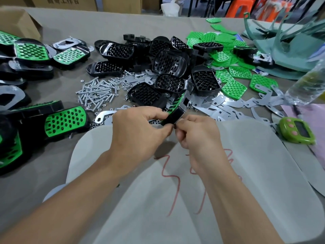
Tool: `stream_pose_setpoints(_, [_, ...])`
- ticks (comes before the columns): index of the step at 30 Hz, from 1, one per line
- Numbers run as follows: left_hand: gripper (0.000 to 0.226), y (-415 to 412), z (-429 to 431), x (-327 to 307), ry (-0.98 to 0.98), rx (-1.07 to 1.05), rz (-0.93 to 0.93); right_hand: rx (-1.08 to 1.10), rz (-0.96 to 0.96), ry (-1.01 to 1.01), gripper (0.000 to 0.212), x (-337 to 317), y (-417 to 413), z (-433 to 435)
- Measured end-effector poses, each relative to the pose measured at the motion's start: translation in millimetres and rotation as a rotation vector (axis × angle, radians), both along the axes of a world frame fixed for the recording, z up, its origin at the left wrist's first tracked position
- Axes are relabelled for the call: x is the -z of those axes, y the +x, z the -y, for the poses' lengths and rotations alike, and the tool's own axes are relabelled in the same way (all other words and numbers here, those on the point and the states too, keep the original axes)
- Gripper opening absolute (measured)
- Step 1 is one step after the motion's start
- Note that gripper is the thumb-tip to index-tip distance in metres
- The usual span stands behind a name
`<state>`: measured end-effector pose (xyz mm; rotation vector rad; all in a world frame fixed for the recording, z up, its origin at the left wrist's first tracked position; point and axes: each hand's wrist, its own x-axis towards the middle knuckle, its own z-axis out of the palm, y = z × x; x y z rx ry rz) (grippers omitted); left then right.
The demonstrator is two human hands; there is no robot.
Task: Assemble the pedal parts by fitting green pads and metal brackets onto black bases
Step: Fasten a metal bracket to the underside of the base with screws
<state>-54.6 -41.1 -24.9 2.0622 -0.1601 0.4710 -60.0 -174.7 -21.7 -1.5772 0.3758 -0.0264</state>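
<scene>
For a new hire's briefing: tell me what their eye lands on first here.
The left hand and right hand at centre, holding a green-and-black pedal on edge. Behind them lies a heap of black bases, with green pads spread to its right. Finished pedals lie at the left, screws beside them.

Near tabletop [52,173] unobstructed; black bases [167,67], screws [96,92], brackets [228,103] crowd the far half; finished pedals [65,120] block left.
</scene>
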Motion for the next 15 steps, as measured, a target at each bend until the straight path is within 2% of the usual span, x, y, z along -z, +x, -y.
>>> stream_pose_setpoints(3, [0.024, 0.3, -1.3, -1.9, -0.014, 0.003, -0.025, -0.026, -0.051, 0.166, 0.052, -4.9, 0.1, 4.6])
stream_pose_setpoints(5, [0.023, 0.4, -2.0, -4.4, -0.024, 0.009, -0.040, -0.063, -0.017, 0.185, 0.044, -6.0, -2.1, 6.7])
stream_pose_setpoints(10, [0.022, 0.4, -2.9, -8.0, -0.026, -0.020, -0.047, -0.053, 0.176, 0.022, 0.033, 0.7, -5.7, 3.3])
stream_pose_setpoints(13, [0.021, -0.3, -2.5, -6.1, -0.018, -0.026, -0.043, -0.024, 0.226, -0.136, 0.027, 5.7, -3.9, 0.5])
stream_pose_setpoints(15, [0.020, -0.1, -2.5, -3.6, -0.005, -0.024, -0.019, -0.023, 0.207, -0.163, 0.026, 6.4, -3.8, 0.1])
